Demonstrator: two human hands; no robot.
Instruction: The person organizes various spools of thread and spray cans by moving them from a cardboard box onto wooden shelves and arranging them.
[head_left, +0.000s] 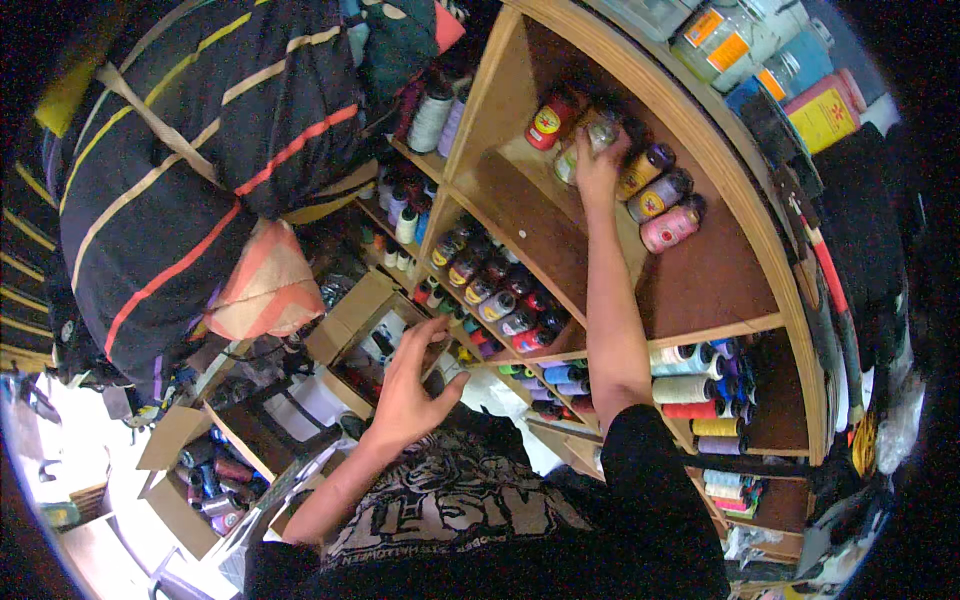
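My right hand (599, 168) reaches up into the top compartment of a wooden shelf (510, 210). Its fingers are closed around a pale, see-through bottle (566, 166), partly hidden by the hand. On one side of it stands a red bottle (547, 124) with a yellow label. On the other side, in a row, are a yellow-labelled bottle (646, 172), a greyish one (660, 195) and a pink one (673, 226). My left hand (410, 392) hangs in the air in front of my chest, fingers apart, holding nothing.
Several dark-capped bottles (490, 290) fill the compartment below. Thread spools (690, 390) crowd the lower shelves. Jars (715, 40) stand on the shelf top. A big striped cloth bundle (180, 170) bulges at the left. An open cardboard box (190, 500) holds more spools at lower left.
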